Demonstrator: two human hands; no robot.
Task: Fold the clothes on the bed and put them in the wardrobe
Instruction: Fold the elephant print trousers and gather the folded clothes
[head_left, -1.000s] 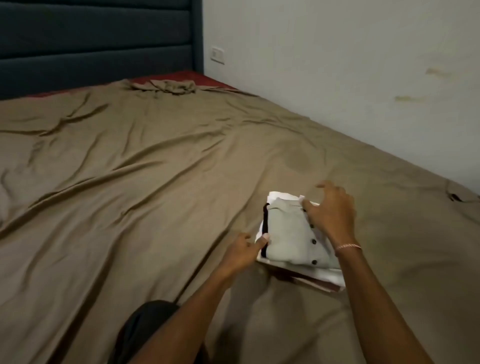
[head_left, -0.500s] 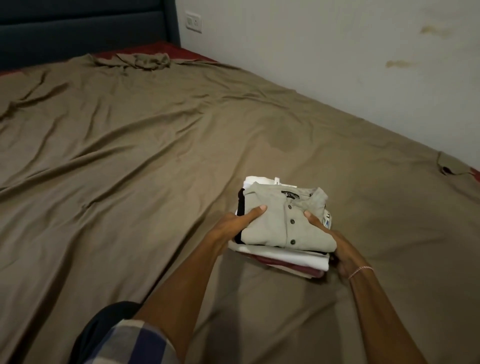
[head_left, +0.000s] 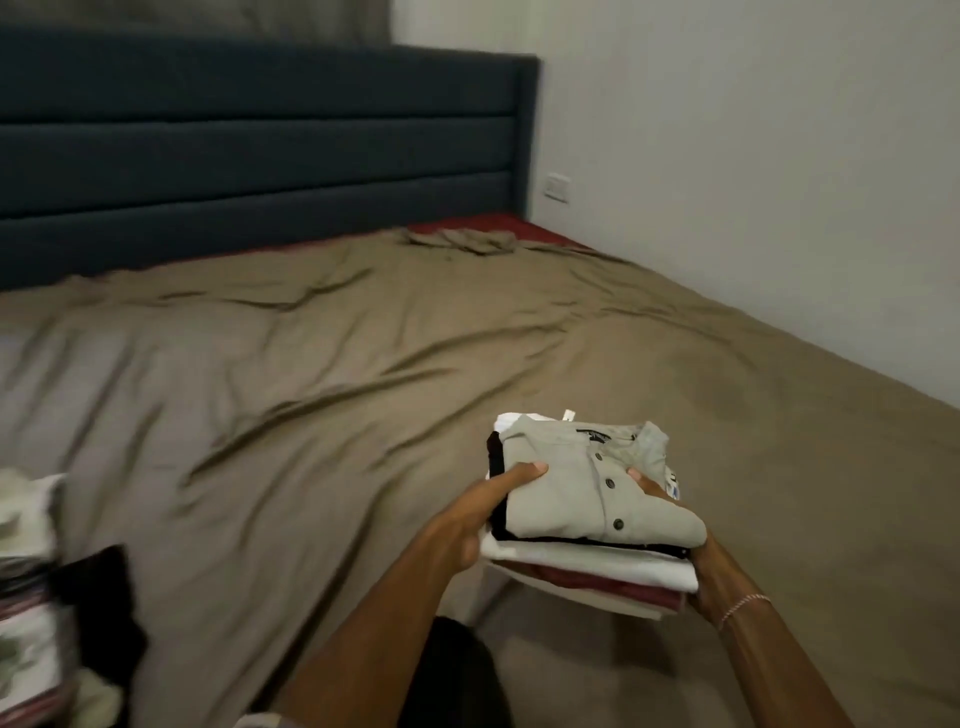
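Above bed | folded stack | both hands gripping

Left hand, right hand: clamped, thumbs up.

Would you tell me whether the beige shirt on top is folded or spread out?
Folded: the beige shirt forms a compact rectangle atop the stack, button placket showing.

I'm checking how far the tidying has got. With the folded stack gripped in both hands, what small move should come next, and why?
Probably carry the stack of folded clothes away from the bed toward the wardrobe, which is out of view. The left hand and right hand clamp it from both sides, and it looks lifted off the sheet.
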